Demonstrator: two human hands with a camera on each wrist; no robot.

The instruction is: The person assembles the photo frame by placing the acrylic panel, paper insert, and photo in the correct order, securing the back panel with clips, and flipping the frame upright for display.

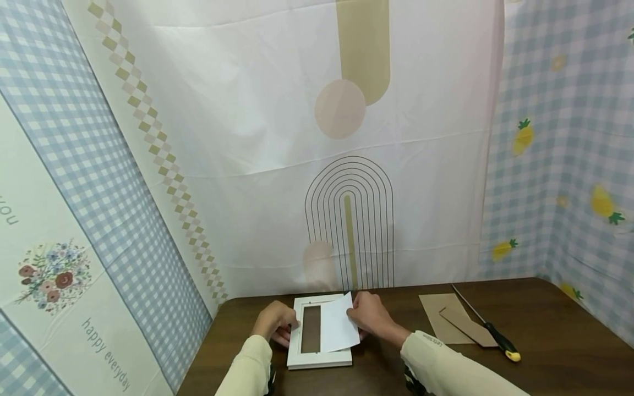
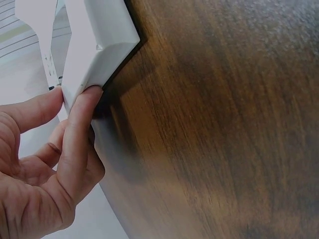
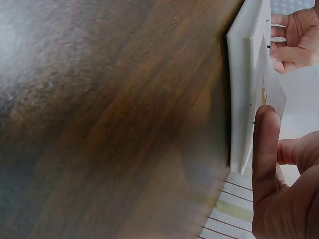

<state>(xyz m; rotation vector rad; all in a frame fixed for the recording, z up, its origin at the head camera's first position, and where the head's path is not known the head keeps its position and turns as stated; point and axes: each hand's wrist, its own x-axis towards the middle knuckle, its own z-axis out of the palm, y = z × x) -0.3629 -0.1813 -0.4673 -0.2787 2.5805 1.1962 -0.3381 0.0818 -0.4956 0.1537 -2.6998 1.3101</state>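
Observation:
A white picture frame (image 1: 319, 359) lies on the brown table, its opening showing the dark wood beneath. My left hand (image 1: 278, 322) holds the left side of it; in the left wrist view, the thumb and index finger of that hand (image 2: 65, 159) pinch the frame's edge (image 2: 94, 45). Across the right part of the opening lies a white sheet of paper (image 1: 339, 324), tilted, with its upper corner raised. My right hand (image 1: 372, 314) pinches the sheet by its right edge. In the right wrist view, fingers of the right hand (image 3: 289, 184) partly hide the sheet.
Right of the hands, a tan backing board (image 1: 438, 308) lies with a folded brown cardboard piece (image 1: 470, 328) on it. Beside them rests a screwdriver (image 1: 500, 338) with a black and yellow handle. A patterned cloth (image 1: 267, 220) hangs behind the table (image 1: 396, 374).

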